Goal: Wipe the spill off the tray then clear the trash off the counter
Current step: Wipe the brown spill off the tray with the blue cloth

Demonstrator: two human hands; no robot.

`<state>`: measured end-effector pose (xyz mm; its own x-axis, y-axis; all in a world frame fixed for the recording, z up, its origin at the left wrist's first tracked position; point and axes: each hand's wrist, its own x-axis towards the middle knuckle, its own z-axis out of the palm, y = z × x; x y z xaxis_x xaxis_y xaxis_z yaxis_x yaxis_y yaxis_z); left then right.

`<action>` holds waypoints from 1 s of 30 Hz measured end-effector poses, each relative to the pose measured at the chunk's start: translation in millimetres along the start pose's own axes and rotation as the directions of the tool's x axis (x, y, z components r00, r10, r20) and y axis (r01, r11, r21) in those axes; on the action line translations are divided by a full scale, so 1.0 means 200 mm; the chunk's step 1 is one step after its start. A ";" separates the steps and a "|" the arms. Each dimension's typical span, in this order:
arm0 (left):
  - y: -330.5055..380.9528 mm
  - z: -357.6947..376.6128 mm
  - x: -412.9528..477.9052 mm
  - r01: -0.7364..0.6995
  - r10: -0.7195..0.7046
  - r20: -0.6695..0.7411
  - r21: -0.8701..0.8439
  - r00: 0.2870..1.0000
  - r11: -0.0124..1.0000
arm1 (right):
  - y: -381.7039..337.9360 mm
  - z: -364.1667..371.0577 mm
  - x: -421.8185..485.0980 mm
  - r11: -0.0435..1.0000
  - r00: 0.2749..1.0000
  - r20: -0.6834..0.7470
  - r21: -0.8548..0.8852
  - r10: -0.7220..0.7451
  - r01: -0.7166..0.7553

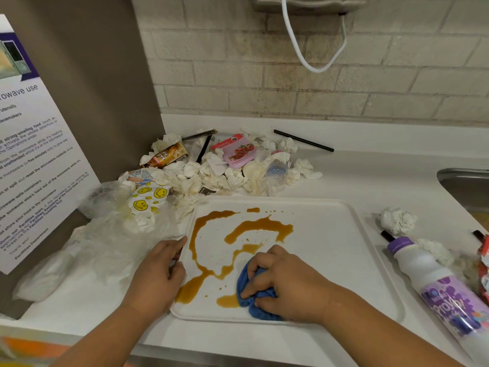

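White tissues [191, 171] and wrappers [239, 152] heaped far of tray [333, 250], bottle [436, 283] right, left hand [156, 271] gripping tray's left rim, right hand [287, 284] fingers curled round blue cloth [245, 286] at brown spill [260, 225].

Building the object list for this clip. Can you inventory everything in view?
tray: 1, white, centre of counter
spill: 1, brown, streaked over tray's left half
cloth: 1, blue, on tray near its front edge
trash pile: 1, mostly white tissues plus wrappers, behind tray
loose straw: 1, black, back ledge right of pile
tissue ball: 1, white, right of tray
bottle: 1, white with purple cap, lying right of tray
plastic bags: several, clear, left of tray
sign: 1, white, far left
sink: 1, steel, right edge
counter: 1, white
left hand: grips tray's left rim
right hand: grips cloth
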<state>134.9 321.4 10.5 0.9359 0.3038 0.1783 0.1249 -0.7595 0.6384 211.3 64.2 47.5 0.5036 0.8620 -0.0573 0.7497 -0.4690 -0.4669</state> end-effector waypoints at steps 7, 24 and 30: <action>-0.01 0.00 0.00 0.002 -0.002 0.002 -0.009 1.000 1.000 | 0.00 -0.02 0.02 0.999 0.999 -0.001 0.027 0.036 -0.036; -0.02 0.01 0.01 0.005 -0.005 -0.003 -0.001 1.000 1.000 | -0.04 0.00 0.07 0.999 0.997 0.072 -0.025 0.027 -0.026; -0.03 0.01 0.01 0.004 -0.004 -0.006 -0.003 1.000 1.000 | -0.08 0.05 0.11 0.999 0.997 0.081 -0.052 0.007 -0.002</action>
<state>136.5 324.6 6.0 0.9335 0.3101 0.1799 0.1276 -0.7564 0.6416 205.1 92.4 45.4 0.4722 0.8716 -0.1314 0.7697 -0.4804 -0.4205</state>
